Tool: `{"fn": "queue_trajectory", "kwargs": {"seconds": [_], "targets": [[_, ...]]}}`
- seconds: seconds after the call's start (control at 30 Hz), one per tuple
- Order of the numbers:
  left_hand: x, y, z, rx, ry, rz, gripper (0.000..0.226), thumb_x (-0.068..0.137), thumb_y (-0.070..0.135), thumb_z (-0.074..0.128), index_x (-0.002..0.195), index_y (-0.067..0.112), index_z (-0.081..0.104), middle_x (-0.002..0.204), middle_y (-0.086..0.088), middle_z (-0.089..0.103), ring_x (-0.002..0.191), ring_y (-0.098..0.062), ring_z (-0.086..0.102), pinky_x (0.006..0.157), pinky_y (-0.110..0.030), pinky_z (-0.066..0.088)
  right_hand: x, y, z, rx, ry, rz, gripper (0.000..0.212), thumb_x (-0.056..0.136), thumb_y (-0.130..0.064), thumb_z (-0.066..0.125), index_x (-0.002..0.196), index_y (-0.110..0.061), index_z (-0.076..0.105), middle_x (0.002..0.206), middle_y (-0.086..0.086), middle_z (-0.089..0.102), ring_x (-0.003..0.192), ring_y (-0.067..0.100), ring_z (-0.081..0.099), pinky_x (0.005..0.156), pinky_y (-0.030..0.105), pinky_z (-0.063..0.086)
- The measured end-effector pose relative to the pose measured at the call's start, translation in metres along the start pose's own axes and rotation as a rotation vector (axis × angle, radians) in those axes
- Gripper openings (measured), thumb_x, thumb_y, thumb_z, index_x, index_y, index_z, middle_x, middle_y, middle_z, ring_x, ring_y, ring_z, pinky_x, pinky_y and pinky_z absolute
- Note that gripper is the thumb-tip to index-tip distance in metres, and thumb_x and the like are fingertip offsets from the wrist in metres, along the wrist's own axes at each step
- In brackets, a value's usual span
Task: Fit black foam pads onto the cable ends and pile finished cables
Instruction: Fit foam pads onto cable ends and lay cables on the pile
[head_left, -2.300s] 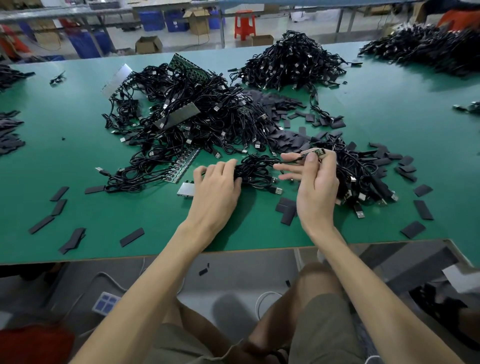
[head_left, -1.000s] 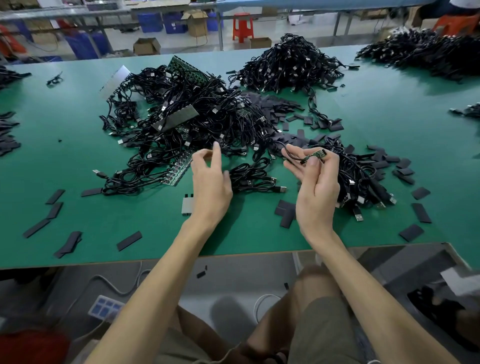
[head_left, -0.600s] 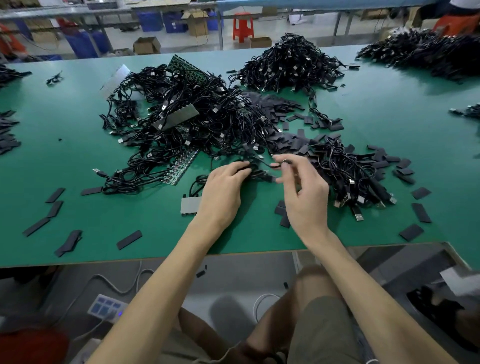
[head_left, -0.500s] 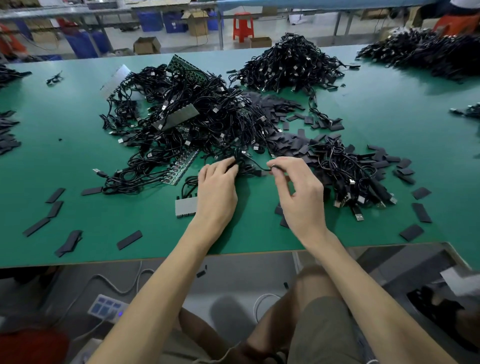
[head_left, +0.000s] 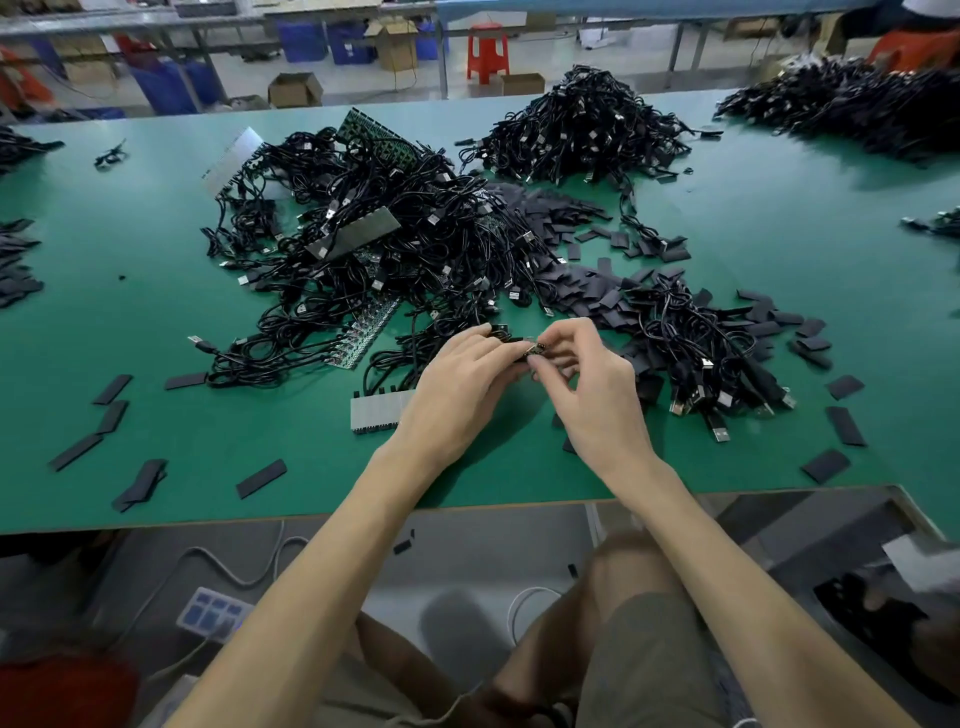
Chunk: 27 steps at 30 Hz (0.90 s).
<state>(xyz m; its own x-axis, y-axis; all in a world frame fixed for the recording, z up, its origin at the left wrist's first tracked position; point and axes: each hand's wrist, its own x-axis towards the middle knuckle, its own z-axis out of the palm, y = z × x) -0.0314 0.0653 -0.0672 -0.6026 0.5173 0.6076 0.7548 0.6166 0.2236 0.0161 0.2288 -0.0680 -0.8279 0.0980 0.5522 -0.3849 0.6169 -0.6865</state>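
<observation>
My left hand (head_left: 462, 384) and my right hand (head_left: 597, 395) meet just above the desk (head_left: 779, 218), with the fingertips nearly touching. Between them sits the cable end (head_left: 534, 352), a small board-like tip. My right thumb and forefinger pinch it, and the curled fingers of my left hand grip it from the other side. Something dark shows at my left fingertips, but I cannot tell whether it is a foam pad or the cable itself.

Just left of my left wrist a grey ribbed strip (head_left: 376, 413) lies flat on the desk. To the right of my right hand lies a bundle of cables (head_left: 701, 358), its metal plugs pointing toward the near edge. Just beyond my right hand spreads a heap of foam pads (head_left: 582, 296), running up against that bundle.

Beyond both hands is the big tangle of cables (head_left: 395, 244), with green boards and grey strips caught in it. Farther off stands a tall cable pile (head_left: 587, 124). Loose pads (head_left: 260, 478) lie scattered well to the left of my left hand, and a few more are scattered out to the right of my right hand.
</observation>
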Motion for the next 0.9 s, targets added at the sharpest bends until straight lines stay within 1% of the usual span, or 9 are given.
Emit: {"fn": "queue_trajectory", "kwargs": {"seconds": [0.07,0.13,0.3,0.4,0.5,0.63,0.77,0.83,0.9], "targets": [[0.000,0.001,-0.001,0.033,0.013,-0.027,0.018,0.100,0.013,0.063,0.114,0.005,0.071,0.089,-0.006,0.067,0.087,-0.030,0.062,0.094,-0.041,0.050,0.002,-0.002,-0.001,0.005,-0.004,0.024,0.017,0.097,-0.014,0.069,0.109,-0.017,0.057,0.094,-0.008,0.064,0.085,0.003,0.062,0.078,0.020,0.052],[0.001,0.001,-0.002,0.060,0.005,-0.056,0.017,0.099,0.013,0.064,0.112,0.005,0.072,0.087,-0.007,0.064,0.085,-0.031,0.060,0.087,-0.040,0.048,0.000,-0.004,-0.005,-0.030,-0.034,0.032,0.018,0.097,-0.016,0.068,0.112,-0.017,0.058,0.099,-0.008,0.062,0.089,0.004,0.059,0.080,0.022,0.051],[0.001,0.004,-0.001,0.073,-0.032,-0.081,0.018,0.101,0.017,0.062,0.109,0.005,0.072,0.091,-0.007,0.066,0.090,-0.032,0.061,0.092,-0.041,0.047,-0.022,-0.003,-0.026,-0.322,-0.117,0.035,0.031,0.094,-0.027,0.071,0.120,-0.016,0.059,0.114,-0.003,0.058,0.106,0.016,0.054,0.093,0.030,0.046],[0.002,0.006,-0.002,0.062,-0.057,-0.091,0.021,0.103,0.020,0.057,0.110,0.006,0.072,0.094,-0.007,0.065,0.091,-0.031,0.060,0.095,-0.041,0.045,-0.039,0.002,-0.039,-0.405,-0.205,0.064,0.034,0.092,-0.031,0.073,0.119,-0.013,0.062,0.114,0.000,0.058,0.110,0.020,0.048,0.097,0.034,0.044],[0.001,0.006,-0.002,0.058,-0.087,-0.098,0.021,0.104,0.021,0.057,0.108,0.008,0.072,0.093,-0.006,0.063,0.091,-0.030,0.059,0.095,-0.039,0.043,-0.044,0.007,-0.041,-0.389,-0.267,0.095,0.027,0.092,-0.030,0.073,0.114,-0.014,0.069,0.113,0.000,0.056,0.111,0.021,0.044,0.101,0.036,0.040],[0.001,0.006,-0.003,0.057,-0.107,-0.098,0.020,0.103,0.021,0.058,0.106,0.009,0.073,0.092,-0.005,0.062,0.089,-0.029,0.057,0.095,-0.038,0.043,-0.033,0.008,-0.035,-0.251,-0.247,0.172,0.017,0.092,-0.023,0.075,0.104,-0.015,0.066,0.103,-0.004,0.054,0.104,0.013,0.040,0.094,0.029,0.038],[0.001,0.006,-0.003,0.062,-0.107,-0.122,0.021,0.103,0.023,0.057,0.106,0.009,0.072,0.093,-0.005,0.063,0.091,-0.029,0.058,0.095,-0.039,0.044,-0.020,0.009,-0.024,-0.227,-0.235,0.179,0.018,0.092,-0.020,0.074,0.096,-0.016,0.057,0.095,-0.007,0.054,0.096,0.013,0.041,0.083,0.027,0.035],[0.002,0.006,-0.003,0.063,-0.112,-0.136,0.021,0.104,0.023,0.057,0.107,0.008,0.072,0.093,-0.005,0.064,0.092,-0.029,0.059,0.095,-0.040,0.044,-0.011,0.011,-0.021,-0.185,-0.240,0.209,0.019,0.092,-0.019,0.074,0.091,-0.016,0.055,0.088,-0.011,0.053,0.091,0.011,0.041,0.077,0.024,0.031],[0.001,0.005,-0.003,0.065,-0.115,-0.141,0.021,0.103,0.023,0.058,0.107,0.008,0.072,0.094,-0.005,0.065,0.092,-0.029,0.059,0.095,-0.039,0.044,0.000,0.014,-0.018,-0.148,-0.221,0.244,0.019,0.093,-0.018,0.073,0.089,-0.015,0.055,0.084,-0.013,0.054,0.085,0.012,0.045,0.074,0.025,0.032]]}}
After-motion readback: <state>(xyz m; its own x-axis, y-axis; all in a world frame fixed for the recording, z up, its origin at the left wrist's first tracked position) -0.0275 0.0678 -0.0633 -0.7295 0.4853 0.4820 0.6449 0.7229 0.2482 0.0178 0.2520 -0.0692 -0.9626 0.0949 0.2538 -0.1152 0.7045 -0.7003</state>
